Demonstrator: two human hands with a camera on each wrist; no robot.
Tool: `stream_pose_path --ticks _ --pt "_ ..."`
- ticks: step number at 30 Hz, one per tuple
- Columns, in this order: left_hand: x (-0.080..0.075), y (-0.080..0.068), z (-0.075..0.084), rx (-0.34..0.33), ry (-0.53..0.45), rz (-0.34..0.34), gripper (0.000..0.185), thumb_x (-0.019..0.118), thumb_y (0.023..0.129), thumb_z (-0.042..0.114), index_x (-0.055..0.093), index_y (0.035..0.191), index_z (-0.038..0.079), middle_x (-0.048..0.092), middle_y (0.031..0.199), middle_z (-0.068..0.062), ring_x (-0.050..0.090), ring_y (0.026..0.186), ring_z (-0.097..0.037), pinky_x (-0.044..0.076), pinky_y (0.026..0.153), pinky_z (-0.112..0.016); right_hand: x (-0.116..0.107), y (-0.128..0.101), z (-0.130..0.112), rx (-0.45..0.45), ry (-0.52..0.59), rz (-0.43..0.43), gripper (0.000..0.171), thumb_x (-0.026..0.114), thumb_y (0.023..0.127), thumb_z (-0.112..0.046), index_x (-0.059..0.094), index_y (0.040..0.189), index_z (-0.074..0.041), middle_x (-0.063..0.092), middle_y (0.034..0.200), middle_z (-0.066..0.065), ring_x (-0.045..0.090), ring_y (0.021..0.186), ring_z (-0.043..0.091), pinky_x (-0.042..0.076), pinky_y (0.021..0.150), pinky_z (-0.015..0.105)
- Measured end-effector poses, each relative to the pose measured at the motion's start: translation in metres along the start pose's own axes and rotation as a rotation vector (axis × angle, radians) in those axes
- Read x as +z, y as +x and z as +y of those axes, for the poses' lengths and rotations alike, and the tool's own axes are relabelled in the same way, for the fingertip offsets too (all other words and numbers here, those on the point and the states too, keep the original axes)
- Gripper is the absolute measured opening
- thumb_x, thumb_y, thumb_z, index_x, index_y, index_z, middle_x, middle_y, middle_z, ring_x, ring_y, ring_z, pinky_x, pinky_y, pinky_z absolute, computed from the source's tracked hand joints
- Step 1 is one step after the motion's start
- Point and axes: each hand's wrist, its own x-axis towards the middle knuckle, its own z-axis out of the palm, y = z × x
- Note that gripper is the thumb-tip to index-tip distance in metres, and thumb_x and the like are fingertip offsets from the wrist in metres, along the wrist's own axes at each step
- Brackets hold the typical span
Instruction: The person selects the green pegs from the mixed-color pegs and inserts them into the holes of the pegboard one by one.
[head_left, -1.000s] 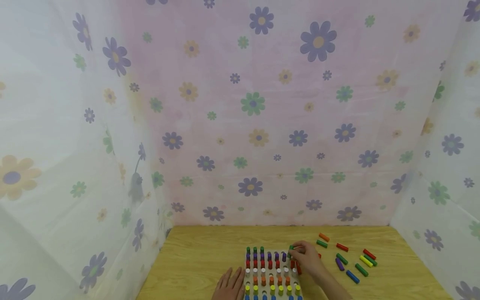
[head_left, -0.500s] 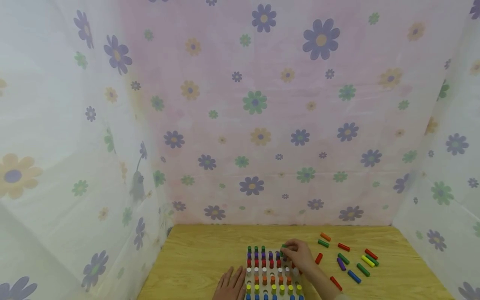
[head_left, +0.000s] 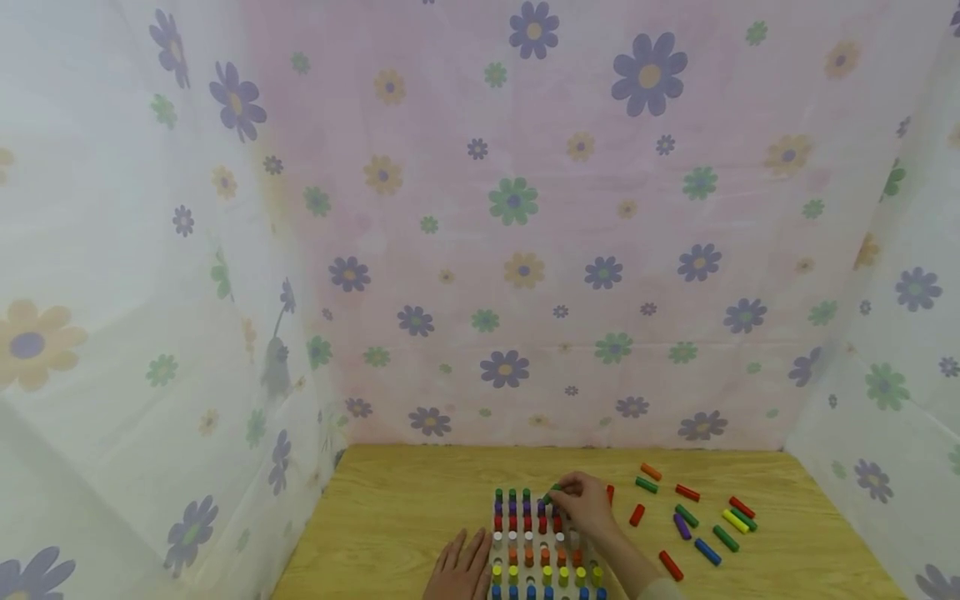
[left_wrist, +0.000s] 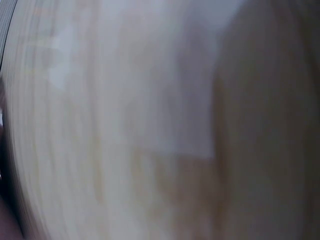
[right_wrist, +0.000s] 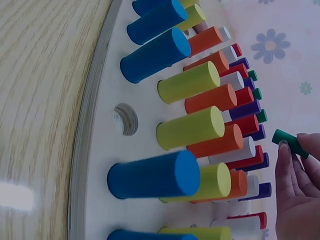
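Green peg (right_wrist: 291,143): short cylinder, tilted, pinched at fingertips, right edge of right wrist frame. Pegboard (head_left: 545,546): white, bottom centre of head frame, upright pegs in coloured rows.

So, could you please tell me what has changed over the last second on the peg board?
The right hand, pinching a green peg, has moved left along the far row of the peg board; loose red pegs it hid now show. The left hand stays flat beside the board, and the loose pegs on the table lie unmoved.
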Motion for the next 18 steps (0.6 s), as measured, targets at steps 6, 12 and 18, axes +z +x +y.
stream_pose_path --ticks 6,12,18 --pt "0.0 0.0 0.0 -0.006 0.0 -0.012 0.065 0.015 0.11 0.058 0.05 0.154 0.025 0.049 0.156 0.004 0.043 0.145 -0.033 0.037 0.119 -0.051 0.01 0.005 0.002 -0.073 -0.09 0.066 0.016 0.076 0.092 -0.006 0.067 0.103 0.002 0.067 0.093 0.008 0.066 0.082 0.019 0.06 0.066 0.031" --pt "0.001 -0.001 -0.001 0.0 0.018 -0.003 0.066 0.013 0.11 0.058 0.049 0.154 0.026 0.049 0.156 0.006 0.044 0.144 -0.033 0.038 0.118 -0.05 0.015 0.011 0.004 -0.143 -0.177 0.076 0.01 0.075 0.091 -0.005 0.069 0.098 -0.003 0.067 0.089 0.004 0.063 0.079 0.015 0.058 0.064 0.027" --pt "0.002 0.0 -0.001 -0.002 0.01 -0.02 0.066 0.013 0.11 0.058 0.049 0.155 0.025 0.048 0.157 0.005 0.043 0.145 -0.033 0.037 0.118 -0.051 0.018 0.014 0.004 -0.171 -0.22 0.052 0.008 0.074 0.092 -0.001 0.068 0.098 -0.001 0.067 0.087 0.004 0.063 0.079 0.016 0.058 0.064 0.028"
